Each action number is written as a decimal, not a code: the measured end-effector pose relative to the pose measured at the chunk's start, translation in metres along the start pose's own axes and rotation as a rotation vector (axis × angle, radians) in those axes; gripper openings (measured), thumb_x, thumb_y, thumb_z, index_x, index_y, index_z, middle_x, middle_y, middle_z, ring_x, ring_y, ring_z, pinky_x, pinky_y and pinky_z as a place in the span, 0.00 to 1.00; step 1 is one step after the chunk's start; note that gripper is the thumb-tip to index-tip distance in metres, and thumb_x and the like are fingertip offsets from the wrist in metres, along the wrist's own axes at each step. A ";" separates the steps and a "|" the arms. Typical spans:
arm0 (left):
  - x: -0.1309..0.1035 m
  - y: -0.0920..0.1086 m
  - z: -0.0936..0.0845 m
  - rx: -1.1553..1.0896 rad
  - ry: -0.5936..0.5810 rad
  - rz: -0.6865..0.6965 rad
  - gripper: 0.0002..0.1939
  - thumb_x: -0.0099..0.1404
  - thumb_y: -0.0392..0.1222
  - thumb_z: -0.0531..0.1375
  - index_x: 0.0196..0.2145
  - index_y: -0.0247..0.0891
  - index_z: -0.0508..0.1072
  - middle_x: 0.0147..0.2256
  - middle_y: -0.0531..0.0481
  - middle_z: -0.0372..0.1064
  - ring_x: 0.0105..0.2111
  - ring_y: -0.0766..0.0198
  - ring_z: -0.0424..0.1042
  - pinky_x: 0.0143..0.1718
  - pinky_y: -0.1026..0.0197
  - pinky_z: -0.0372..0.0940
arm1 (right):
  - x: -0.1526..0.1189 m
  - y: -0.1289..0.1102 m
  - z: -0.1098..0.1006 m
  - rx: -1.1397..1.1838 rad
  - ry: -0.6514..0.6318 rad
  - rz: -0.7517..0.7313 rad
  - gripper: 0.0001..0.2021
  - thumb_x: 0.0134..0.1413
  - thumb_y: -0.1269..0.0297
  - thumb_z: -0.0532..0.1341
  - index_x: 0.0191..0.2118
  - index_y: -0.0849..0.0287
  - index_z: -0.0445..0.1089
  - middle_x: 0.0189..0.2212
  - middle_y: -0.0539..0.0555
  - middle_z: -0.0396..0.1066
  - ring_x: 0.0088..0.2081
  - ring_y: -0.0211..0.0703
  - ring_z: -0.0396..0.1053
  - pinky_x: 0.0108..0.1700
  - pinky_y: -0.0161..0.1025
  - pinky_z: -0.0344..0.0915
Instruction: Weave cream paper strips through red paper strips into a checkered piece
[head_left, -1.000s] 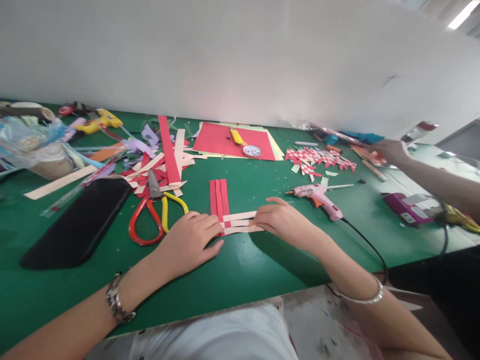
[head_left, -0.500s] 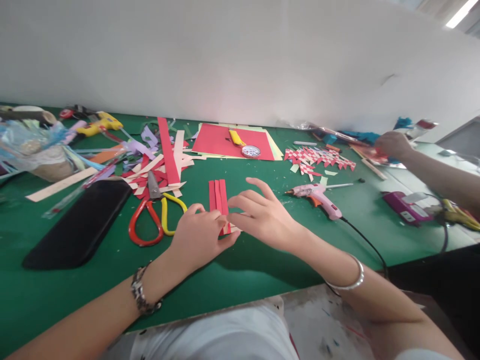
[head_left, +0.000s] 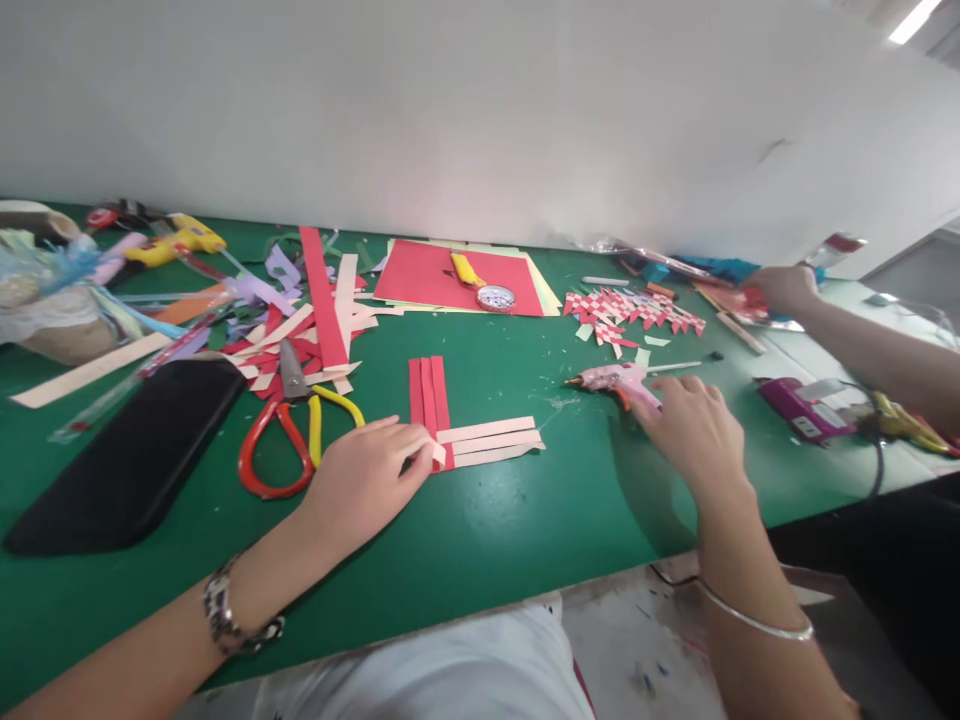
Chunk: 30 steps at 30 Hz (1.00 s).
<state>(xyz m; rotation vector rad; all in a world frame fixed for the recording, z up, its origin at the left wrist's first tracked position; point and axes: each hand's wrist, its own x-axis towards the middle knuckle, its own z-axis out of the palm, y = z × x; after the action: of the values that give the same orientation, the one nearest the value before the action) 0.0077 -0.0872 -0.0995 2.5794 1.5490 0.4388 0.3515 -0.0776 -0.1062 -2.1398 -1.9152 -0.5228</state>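
Note:
My left hand (head_left: pixel 375 470) rests on the green table, its thumb and fingers closed on the left end of a small woven paper piece. In that piece, several red paper strips (head_left: pixel 429 385) point away from me and pale pink paper strips (head_left: pixel 491 440) stick out to the right, crossing at my fingertips. My right hand (head_left: pixel 690 430) is at the handle of a pink hot glue gun (head_left: pixel 611 378), fingers curled round it and hiding its lower end. The gun's nozzle points left. Scissors (head_left: pixel 296 430) with red and yellow handles lie just left of my left hand.
A black case (head_left: pixel 127 455) lies at left, beside cut paper strips (head_left: pixel 322 300). Behind are red sheets (head_left: pixel 420 275) with a yellow cutter (head_left: pixel 465 268) and checkered woven paper (head_left: pixel 634 308). At right, another person's hand (head_left: pixel 787 290) works near a purple device (head_left: pixel 802 410).
My right hand has left the paper strips and moved right to the glue gun. My left hand stays on the woven piece, whose pale strips now show. The view has shifted slightly.

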 end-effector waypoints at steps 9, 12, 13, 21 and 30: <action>-0.005 -0.011 -0.002 -0.165 0.020 0.056 0.20 0.68 0.44 0.44 0.29 0.40 0.73 0.33 0.53 0.75 0.33 0.63 0.73 0.32 0.65 0.63 | -0.003 0.020 0.034 0.069 -0.092 0.047 0.10 0.58 0.64 0.46 0.33 0.59 0.62 0.28 0.63 0.66 0.30 0.59 0.67 0.29 0.49 0.58; -0.006 -0.015 -0.002 -0.203 -0.013 0.053 0.20 0.69 0.46 0.44 0.31 0.41 0.74 0.35 0.53 0.75 0.35 0.63 0.73 0.32 0.64 0.64 | -0.001 0.012 0.013 0.069 -0.061 0.174 0.13 0.59 0.65 0.45 0.42 0.64 0.62 0.35 0.70 0.67 0.35 0.61 0.68 0.32 0.49 0.58; -0.007 -0.016 -0.002 -0.214 -0.018 0.050 0.20 0.69 0.47 0.44 0.31 0.41 0.74 0.36 0.53 0.75 0.35 0.62 0.73 0.32 0.64 0.64 | -0.002 0.008 0.006 0.077 -0.043 0.187 0.13 0.59 0.65 0.45 0.45 0.64 0.60 0.37 0.70 0.68 0.37 0.60 0.68 0.32 0.48 0.58; -0.005 -0.018 -0.003 -0.261 -0.030 -0.005 0.20 0.68 0.46 0.47 0.27 0.42 0.76 0.35 0.54 0.76 0.33 0.62 0.73 0.32 0.65 0.64 | -0.035 -0.059 -0.021 0.334 -0.049 -0.138 0.21 0.55 0.52 0.55 0.49 0.60 0.57 0.38 0.60 0.68 0.39 0.53 0.69 0.35 0.42 0.64; -0.005 -0.013 -0.011 -0.267 -0.111 -0.068 0.18 0.68 0.40 0.48 0.28 0.41 0.76 0.38 0.56 0.75 0.36 0.61 0.74 0.32 0.65 0.63 | -0.051 -0.093 -0.006 0.270 -0.077 -0.295 0.21 0.61 0.49 0.50 0.50 0.62 0.58 0.37 0.61 0.69 0.35 0.50 0.69 0.30 0.41 0.64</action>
<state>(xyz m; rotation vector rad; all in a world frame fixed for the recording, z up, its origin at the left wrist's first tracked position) -0.0093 -0.0859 -0.0928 2.3036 1.4285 0.4523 0.2541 -0.1149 -0.1283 -1.7471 -2.2150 -0.2165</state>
